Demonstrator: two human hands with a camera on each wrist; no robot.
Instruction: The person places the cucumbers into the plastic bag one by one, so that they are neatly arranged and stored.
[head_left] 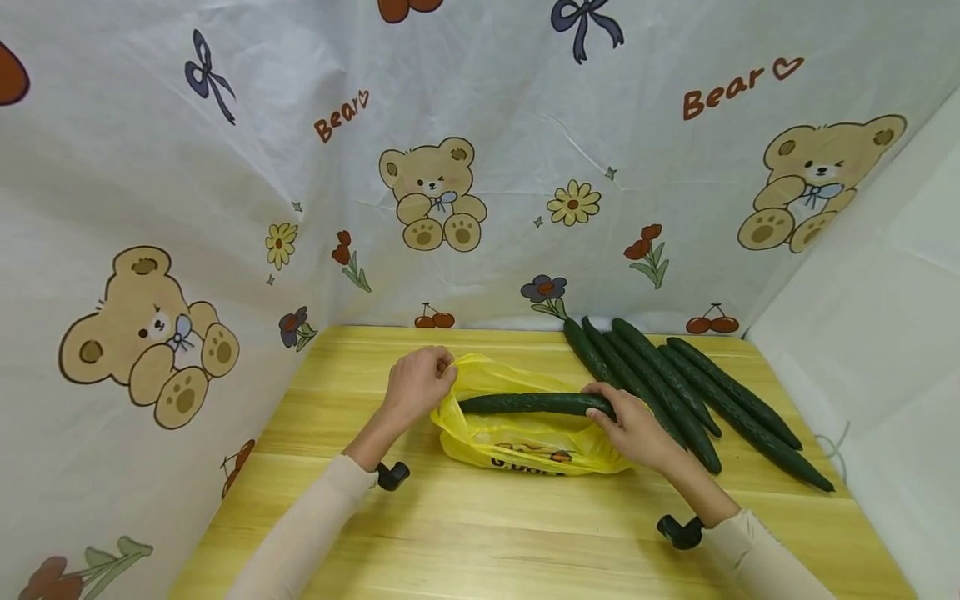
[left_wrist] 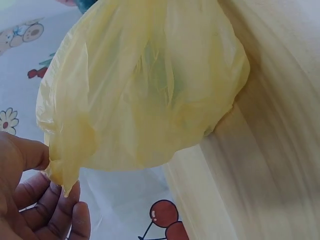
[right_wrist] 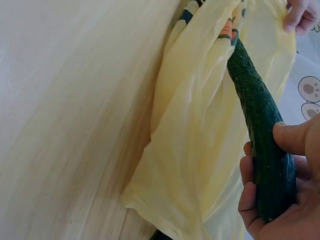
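A thin yellow plastic bag (head_left: 465,446) with dark print lies on the table, its mouth spread apart. My left hand (head_left: 420,385) pinches the bag's edge at the upper left; in the left wrist view the thumb and fingers (left_wrist: 31,192) hold a corner of the film. My right hand (head_left: 632,423) grips one end of a dark green cucumber (head_left: 532,403), which lies across the bag's opening. In the right wrist view, thumb and fingers wrap round the cucumber (right_wrist: 260,110), and its far end goes behind the yellow film.
Several more cucumbers (head_left: 667,379) lie side by side at the table's back right, just beyond my right hand. The wood-grain table (head_left: 480,533) meets a bear-print cloth (head_left: 510,275) at the back and left. A white wall (head_left: 892,333) stands on the right.
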